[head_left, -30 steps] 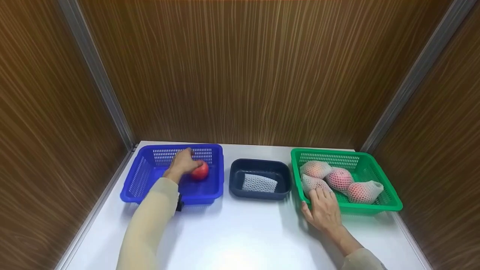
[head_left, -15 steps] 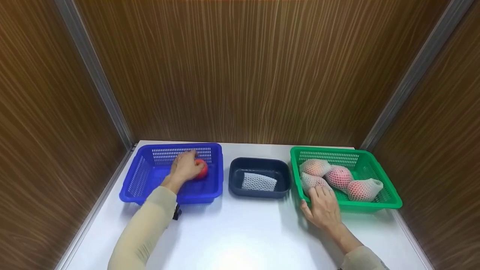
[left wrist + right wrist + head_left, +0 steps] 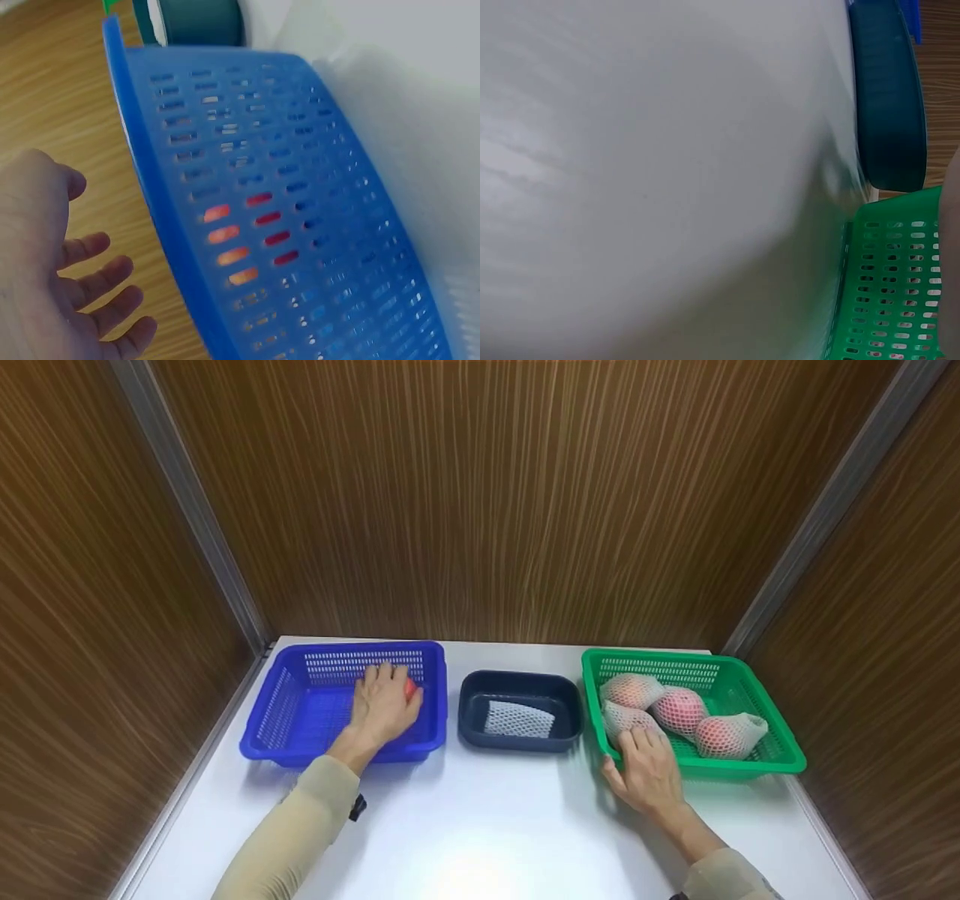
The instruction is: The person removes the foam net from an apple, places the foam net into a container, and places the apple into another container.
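The left hand's fingers [image 3: 379,673] look relaxed and spread; the left wrist view shows them loosely curved, pinching nothing. A second ago I had the left hand [image 3: 382,701] beside the red fruit [image 3: 410,689]; now it has swung over it, leaving only a red sliver between thumb and forefinger. I read that as lining up a grasp, not yet a hold.

The red fruit sits inside the blue basket [image 3: 271,712], toward its right side. It is mostly hidden, so I can't tell which way it points, and I make out no long axis.

Further out, a white foam net [image 3: 519,721] lies in the dark tray [image 3: 517,684], its long axis running roughly left to right.

My right hand [image 3: 649,772] rests at the front rim of the green basket [image 3: 742,769], fingertips by the netted fruit [image 3: 679,710]; I can't tell whether it grips. Everything stands on the white worktop [image 3: 480,810].
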Demonstrator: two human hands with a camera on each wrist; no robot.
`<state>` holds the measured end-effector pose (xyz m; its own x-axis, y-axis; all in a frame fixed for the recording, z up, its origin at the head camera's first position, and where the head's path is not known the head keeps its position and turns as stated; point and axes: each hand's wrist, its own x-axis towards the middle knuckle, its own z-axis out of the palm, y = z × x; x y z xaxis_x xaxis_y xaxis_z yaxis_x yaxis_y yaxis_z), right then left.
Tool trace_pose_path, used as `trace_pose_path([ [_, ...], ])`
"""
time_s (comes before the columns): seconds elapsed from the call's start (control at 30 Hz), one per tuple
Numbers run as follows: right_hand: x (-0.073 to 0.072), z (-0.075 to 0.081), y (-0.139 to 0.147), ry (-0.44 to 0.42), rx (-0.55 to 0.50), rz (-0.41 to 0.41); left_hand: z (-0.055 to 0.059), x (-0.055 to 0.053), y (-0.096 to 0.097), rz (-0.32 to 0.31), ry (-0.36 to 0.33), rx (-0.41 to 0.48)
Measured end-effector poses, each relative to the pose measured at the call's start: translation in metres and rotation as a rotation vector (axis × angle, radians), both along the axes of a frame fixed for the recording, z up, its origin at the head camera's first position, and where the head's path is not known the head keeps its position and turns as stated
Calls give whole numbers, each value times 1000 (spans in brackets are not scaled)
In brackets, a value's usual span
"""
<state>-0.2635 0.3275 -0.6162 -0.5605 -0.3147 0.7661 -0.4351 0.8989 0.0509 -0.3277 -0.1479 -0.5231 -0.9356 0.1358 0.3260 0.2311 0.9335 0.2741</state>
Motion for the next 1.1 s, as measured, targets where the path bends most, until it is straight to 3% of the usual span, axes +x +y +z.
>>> trace_pose_path([
  [0.1,0,0,0,-10,-2,4,-6,9,6,-2,22,-8],
  [0.33,1,3,0,-34,-9,3,-21,28,17,4,142,-40],
  [0.57,1,2,0,-32,-14,2,-35,45,24,-10,182,-55],
  [0.83,1,1,0,-31,-11,-3,-54,58,33,-26,277,-92],
  [1.1,1,1,0,-22,-10,1,-70,65,42,3,253,-137],
])
